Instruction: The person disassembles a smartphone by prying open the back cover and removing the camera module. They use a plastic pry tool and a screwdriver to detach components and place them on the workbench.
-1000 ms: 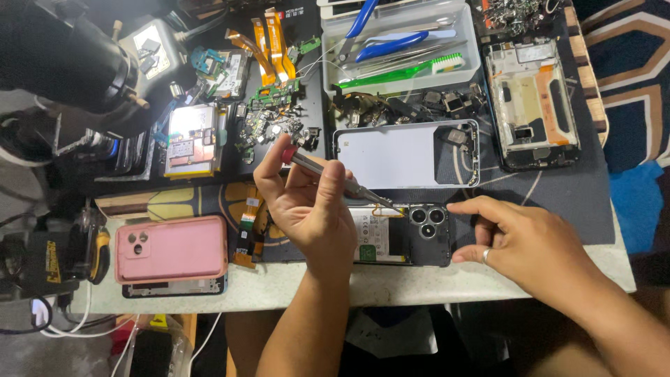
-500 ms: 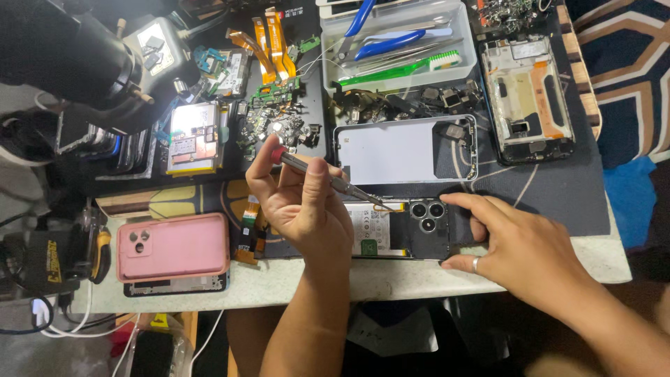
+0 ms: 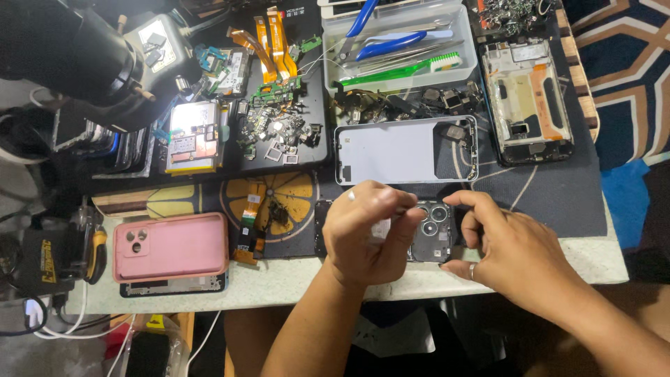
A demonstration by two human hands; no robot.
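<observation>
A dark opened phone (image 3: 434, 234) with a cluster of round camera lenses lies at the near edge of the black work mat (image 3: 558, 202). My left hand (image 3: 370, 234) is curled over the phone's left half, fingers pinched on a slim metal tool that is almost hidden, its tip near the lenses. The right end of the phone is gripped by my right hand (image 3: 513, 255), thumb below and fingers arched above, with a ring on one finger. Most of the phone's body is covered by my left hand.
Behind the phone lie a white back cover (image 3: 398, 150) and a stripped phone chassis (image 3: 527, 98). A clear tray (image 3: 401, 70) holds cutters, tweezers and a green brush. Loose parts (image 3: 279, 129), orange flex cables (image 3: 269, 35), a lit circuit board (image 3: 192, 136), a microscope (image 3: 77, 49) and a pink-cased phone (image 3: 171, 246) lie to the left.
My left hand, earlier raised with the tool pointing right, has come down and curled over the phone. My right hand has stayed at the phone's right end, fingers now arched higher.
</observation>
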